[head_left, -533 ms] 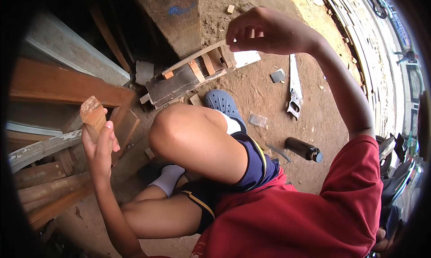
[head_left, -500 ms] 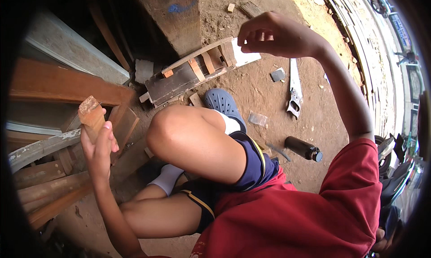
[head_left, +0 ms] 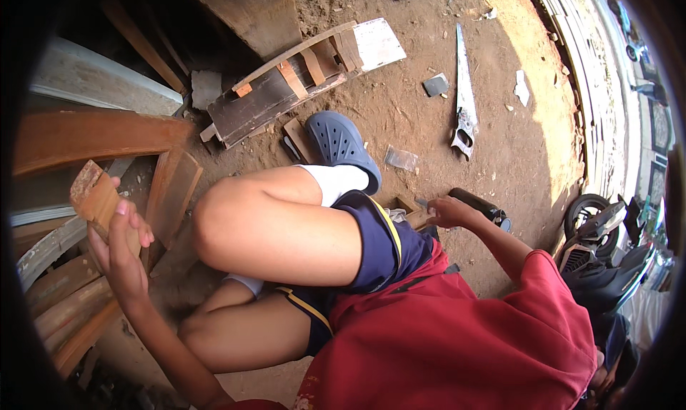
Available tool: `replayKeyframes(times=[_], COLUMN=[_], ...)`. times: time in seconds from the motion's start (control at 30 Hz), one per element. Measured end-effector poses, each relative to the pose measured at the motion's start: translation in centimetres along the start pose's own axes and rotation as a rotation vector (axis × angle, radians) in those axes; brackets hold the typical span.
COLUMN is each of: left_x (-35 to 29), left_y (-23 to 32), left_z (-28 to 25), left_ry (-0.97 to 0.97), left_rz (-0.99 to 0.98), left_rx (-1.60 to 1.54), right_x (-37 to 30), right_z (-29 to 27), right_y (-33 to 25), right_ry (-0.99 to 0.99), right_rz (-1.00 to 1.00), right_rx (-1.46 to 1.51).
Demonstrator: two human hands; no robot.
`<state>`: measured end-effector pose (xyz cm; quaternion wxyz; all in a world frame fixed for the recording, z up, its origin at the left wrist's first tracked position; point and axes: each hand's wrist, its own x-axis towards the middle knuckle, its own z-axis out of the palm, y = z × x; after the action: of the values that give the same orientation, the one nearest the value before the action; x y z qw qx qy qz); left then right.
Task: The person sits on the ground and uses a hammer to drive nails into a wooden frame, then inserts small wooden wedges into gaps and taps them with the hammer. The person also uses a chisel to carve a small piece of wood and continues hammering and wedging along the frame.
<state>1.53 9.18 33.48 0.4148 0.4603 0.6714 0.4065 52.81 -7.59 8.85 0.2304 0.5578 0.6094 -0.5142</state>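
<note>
My left hand [head_left: 125,249] is closed around a short wood block [head_left: 96,199] with a rough, paint-worn end, held up at the left. My right hand [head_left: 455,212] is down beside my right thigh, over a small wooden piece [head_left: 412,213] on the ground, its fingers bent together. What lies in or under these fingers is mostly hidden; a bit of something grey shows by the fingertips. Right behind that hand lies a black bottle [head_left: 477,203], partly covered by it.
A slatted wooden frame [head_left: 257,106] lies ahead of my grey clog [head_left: 339,146]. A handsaw [head_left: 464,88], a dark square piece [head_left: 435,85] and a clear plastic bag [head_left: 401,158] lie on the dirt. Boards [head_left: 93,142] crowd the left; a motorcycle [head_left: 600,231] stands right.
My right hand has dropped from above the slatted frame to the ground beside my thigh. My left hand, still gripping the wood block, has shifted a little left and down in the view.
</note>
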Motion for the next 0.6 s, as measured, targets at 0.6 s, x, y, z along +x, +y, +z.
replayKeyframes(times=[0.6], left_x=[-2.5], left_y=[1.7], left_z=[-0.9], left_ry=[-0.025], left_rz=[-0.030], left_rx=[0.102], right_x=[-2.9], right_z=[7.0], right_y=[-0.5], right_ry=[0.293], right_rz=[0.175], right_rx=[0.257])
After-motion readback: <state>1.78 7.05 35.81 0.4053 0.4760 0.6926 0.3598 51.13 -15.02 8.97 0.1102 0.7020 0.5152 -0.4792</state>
